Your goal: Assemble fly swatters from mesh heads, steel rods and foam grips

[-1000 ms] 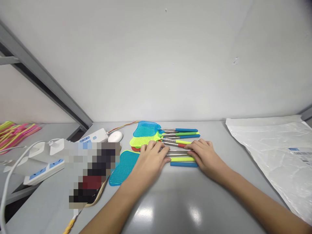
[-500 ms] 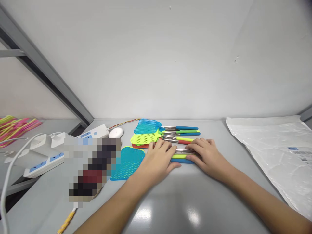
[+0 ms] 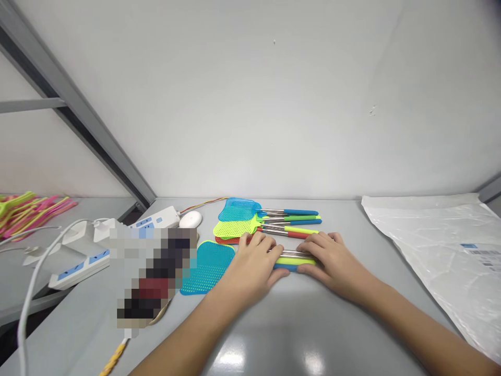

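Observation:
Both hands lie over a small bundle of fly swatters point(image 3: 209, 267) near the middle of the table. My left hand point(image 3: 256, 263) is curled over its metal rods, close to the blue mesh head with a yellow-green one beneath. My right hand point(image 3: 329, 261) wraps the yellow-green and blue handles, thumb at the near side and fingers over the top. Between the hands, bare rods and part of the handles show. Just beyond lies a pile of more fly swatters point(image 3: 235, 228), with blue, yellow-green and red heads to the left and coloured handles to the right.
On the left are power strips point(image 3: 80, 267) with plugs and white cables, a round white device point(image 3: 190, 219) and a pixelated object point(image 3: 156, 282). A white plastic bag point(image 3: 426, 240) covers the right side. Pink and yellow strands point(image 3: 35, 211) lie far left, beyond a metal frame point(image 3: 102, 141).
The whole scene sits slightly lower and mostly further right as the camera view shifts. My hands stay on the same bundle, with little movement of their own.

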A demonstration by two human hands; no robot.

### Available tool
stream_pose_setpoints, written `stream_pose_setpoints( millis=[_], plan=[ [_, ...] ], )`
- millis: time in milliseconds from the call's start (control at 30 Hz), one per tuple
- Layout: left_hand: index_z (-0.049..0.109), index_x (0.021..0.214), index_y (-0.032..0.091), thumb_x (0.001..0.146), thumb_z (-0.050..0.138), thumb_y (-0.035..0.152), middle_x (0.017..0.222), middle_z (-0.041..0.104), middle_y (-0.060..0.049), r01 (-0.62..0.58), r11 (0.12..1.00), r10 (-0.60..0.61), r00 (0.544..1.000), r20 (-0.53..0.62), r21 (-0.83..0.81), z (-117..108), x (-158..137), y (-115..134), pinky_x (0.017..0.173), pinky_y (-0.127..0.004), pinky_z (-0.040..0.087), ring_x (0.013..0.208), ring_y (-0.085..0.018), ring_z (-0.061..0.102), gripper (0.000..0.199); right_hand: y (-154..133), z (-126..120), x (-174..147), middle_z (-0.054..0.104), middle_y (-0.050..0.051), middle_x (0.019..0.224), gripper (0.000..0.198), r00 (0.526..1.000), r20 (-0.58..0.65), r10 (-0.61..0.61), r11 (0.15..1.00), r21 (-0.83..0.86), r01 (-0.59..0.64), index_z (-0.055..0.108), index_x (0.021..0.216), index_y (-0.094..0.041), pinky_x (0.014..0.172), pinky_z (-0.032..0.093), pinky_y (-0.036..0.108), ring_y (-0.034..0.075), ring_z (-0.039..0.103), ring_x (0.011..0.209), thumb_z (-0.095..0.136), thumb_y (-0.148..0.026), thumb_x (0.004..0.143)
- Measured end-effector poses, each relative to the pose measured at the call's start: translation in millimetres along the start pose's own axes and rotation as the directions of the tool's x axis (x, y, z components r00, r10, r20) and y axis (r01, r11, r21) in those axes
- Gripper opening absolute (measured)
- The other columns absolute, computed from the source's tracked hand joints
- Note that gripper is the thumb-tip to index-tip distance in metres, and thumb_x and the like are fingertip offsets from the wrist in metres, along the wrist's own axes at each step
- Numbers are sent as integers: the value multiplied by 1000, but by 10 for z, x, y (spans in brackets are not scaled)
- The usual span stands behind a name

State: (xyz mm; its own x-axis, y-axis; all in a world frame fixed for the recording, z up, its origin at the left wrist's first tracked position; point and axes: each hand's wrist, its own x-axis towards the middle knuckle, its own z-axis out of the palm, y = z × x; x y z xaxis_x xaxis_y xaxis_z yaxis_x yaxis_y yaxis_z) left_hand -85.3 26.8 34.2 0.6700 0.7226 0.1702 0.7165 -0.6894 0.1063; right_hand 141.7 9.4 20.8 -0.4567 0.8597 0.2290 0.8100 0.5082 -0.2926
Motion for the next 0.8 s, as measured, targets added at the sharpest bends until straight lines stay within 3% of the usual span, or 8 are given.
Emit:
stream_pose_setpoints(
  millis=[233, 467, 700, 800],
  plan=[
    [56, 112, 22, 89, 51, 53, 107, 57, -6, 6, 1000, -6, 1000, -16, -13, -25, -15, 3, 94, -48, 31, 104, -27, 46, 39, 54, 11, 39, 59, 5, 108, 22, 984, -112, 136, 991, 33, -133, 59, 108, -27, 87, 37, 39, 20, 55, 100, 44, -38, 96],
    [51, 123, 23, 84, 58, 54, 111, 58, -7, 2, 999, -6, 997, -78, -51, -35, -35, 47, 99, -48, 30, 107, -27, 47, 50, 207, -8, 227, 59, 7, 111, 28, 978, -157, 139, 982, -104, -156, 60, 105, -27, 85, 40, 41, 23, 55, 102, 35, -37, 98],
    [53, 119, 21, 85, 57, 55, 107, 58, -7, -31, 997, 22, 991, -132, -68, -40, -57, 62, 101, -48, 30, 106, -26, 48, 48, 478, -40, 810, 61, 10, 112, 31, 990, -95, 108, 977, -173, -123, 59, 113, -23, 84, 42, 42, 26, 57, 101, 43, -41, 93],
    [56, 114, 20, 84, 56, 56, 104, 59, -7, -31, 998, 21, 987, -162, -60, -17, -71, 46, 100, -48, 31, 105, -26, 48, 47, 503, 2, 962, 65, 6, 106, 29, 998, -31, 48, 986, -157, -52, 63, 104, -25, 82, 42, 41, 23, 60, 98, 42, -42, 93]
  ],
)
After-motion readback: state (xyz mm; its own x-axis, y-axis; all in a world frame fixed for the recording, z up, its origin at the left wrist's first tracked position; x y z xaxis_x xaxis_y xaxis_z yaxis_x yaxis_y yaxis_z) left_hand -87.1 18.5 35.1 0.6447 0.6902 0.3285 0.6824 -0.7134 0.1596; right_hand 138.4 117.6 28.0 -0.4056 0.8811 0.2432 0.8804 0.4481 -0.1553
